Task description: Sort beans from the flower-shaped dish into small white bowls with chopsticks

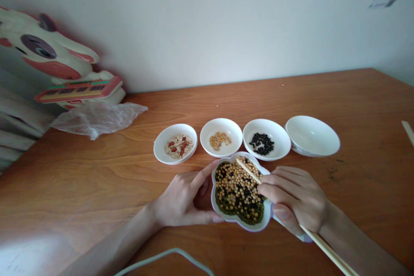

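A lobed, flower-shaped dish (pixel 214 207) with a handle at its lower right holds mixed yellow soybeans, black beans and small green beans. My left hand (pixel 184 198) grips its left side, index finger on the far rim and thumb at the near edge. In my right hand (pixel 296 198) is a pair of wooden chopsticks (pixel 249 170), slanting over the dish with the tips among the soybeans. That hand hovers over the dish's right rim and handle; whether it touches them I cannot tell.
Behind the dish stand white bowls holding pumpkin seeds and peanuts (pixel 179 145), yellow corn kernels (pixel 220 140), black beans (pixel 261 143), and an empty bowl (pixel 313 136). A plastic bag (pixel 100 116) and cow-shaped toy piano (pixel 77 90) are far left. A cable (pixel 174 250) curves in front.
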Available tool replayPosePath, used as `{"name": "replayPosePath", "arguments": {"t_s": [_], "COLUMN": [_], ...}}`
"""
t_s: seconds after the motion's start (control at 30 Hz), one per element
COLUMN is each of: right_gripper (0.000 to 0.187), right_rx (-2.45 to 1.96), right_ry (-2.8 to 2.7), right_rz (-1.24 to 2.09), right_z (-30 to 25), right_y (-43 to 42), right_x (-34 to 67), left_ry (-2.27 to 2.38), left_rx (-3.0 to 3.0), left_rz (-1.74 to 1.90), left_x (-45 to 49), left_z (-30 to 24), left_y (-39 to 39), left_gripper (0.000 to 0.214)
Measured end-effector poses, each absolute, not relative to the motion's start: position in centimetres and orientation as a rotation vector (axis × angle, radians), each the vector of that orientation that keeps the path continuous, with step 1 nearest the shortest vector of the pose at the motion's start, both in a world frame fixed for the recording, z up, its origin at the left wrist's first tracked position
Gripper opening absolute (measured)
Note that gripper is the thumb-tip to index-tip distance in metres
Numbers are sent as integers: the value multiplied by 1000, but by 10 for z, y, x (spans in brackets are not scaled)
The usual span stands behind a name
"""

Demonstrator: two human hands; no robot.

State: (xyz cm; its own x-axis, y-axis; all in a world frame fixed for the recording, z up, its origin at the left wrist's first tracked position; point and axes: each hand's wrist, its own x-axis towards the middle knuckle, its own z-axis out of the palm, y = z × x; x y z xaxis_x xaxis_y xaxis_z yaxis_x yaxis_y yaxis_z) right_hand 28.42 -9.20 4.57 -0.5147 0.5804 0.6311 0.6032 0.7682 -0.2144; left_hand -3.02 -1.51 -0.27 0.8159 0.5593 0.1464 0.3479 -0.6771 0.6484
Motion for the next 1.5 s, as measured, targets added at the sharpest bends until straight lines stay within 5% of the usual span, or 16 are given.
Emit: {"name": "replayPosePath", "arguments": {"t_s": [0.53,1.5], "right_gripper": [43,74], "right_rx": [-819,-1109], "right_ry": [-2226,-2029], "right_rz": [-207,362], "right_z": [45,42], "right_y": [-81,-86], "right_x": [282,295], "left_ry": [671,642], "left_rx": [2379,2342], "left_rz": [453,446], "left_x": [-29,-32], "left_z": [-3,-3], "left_y": [-15,-15], "left_gripper": [116,117]}}
